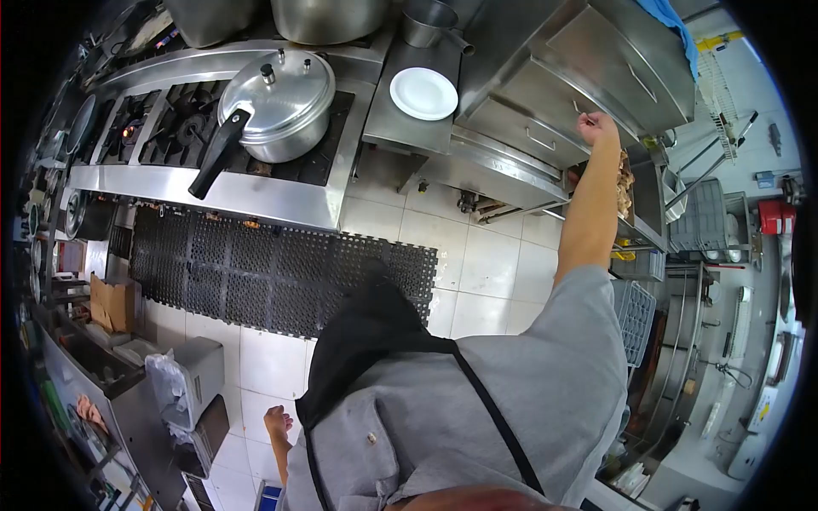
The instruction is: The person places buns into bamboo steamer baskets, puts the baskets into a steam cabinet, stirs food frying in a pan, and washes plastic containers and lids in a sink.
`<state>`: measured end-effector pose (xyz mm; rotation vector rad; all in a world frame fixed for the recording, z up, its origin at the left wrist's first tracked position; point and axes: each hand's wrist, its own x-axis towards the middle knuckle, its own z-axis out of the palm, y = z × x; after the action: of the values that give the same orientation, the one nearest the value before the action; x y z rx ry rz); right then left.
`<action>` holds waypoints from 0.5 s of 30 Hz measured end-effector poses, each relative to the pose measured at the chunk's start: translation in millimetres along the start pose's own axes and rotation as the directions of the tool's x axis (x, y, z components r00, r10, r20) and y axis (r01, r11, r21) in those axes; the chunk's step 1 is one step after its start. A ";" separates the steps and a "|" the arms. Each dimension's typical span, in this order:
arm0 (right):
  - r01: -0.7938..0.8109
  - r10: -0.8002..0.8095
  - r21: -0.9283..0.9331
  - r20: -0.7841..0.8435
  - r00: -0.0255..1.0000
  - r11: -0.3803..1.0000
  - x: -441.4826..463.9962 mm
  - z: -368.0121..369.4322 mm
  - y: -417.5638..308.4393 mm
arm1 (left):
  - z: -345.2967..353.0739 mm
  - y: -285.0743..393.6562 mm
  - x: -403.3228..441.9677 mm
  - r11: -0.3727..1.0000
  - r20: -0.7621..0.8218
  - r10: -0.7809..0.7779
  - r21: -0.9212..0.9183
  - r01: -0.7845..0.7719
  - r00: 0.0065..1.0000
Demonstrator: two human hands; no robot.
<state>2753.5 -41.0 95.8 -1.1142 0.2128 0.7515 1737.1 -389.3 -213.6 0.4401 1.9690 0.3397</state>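
Note:
My right arm is stretched out to a stainless steel cabinet front (545,94). There my right hand (599,128) has its fingers closed around a thin metal handle (578,107) on one of the panels. A second bar handle (540,139) sits on the neighbouring panel, nearer the stove. Low at my other side hangs my left hand (279,421), its fingers curled with nothing visible in them. The floor tiles (264,366) lie below it.
A large pressure cooker (277,102) stands on the gas stove (192,128), its black handle jutting past the front edge. Beside the stove, a white plate (423,94) rests on a steel counter. A black rubber mat (230,272) covers part of the floor. A grey bin (198,375) stands behind.

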 end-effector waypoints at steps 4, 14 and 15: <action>-0.014 0.024 0.070 -0.139 0.990 0.997 -5.6 10.1 0.3 | -31.5 50.9 47.9 0.998 -0.013 0.046 0.046 -0.045 0.999; 0.288 -0.214 -0.265 0.275 0.937 0.920 -30.4 -43.2 53.7 | -81.3 182.1 145.8 0.991 0.025 0.124 0.046 -0.125 0.992; 0.365 -0.288 -0.150 0.379 0.880 0.919 -15.2 -71.2 76.9 | -81.6 196.4 143.8 0.995 0.025 0.088 0.040 -0.089 0.996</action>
<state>2707.5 -92.0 15.2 -1.1629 -0.3654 0.6623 1637.1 -152.7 -211.8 0.5563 1.9406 0.3487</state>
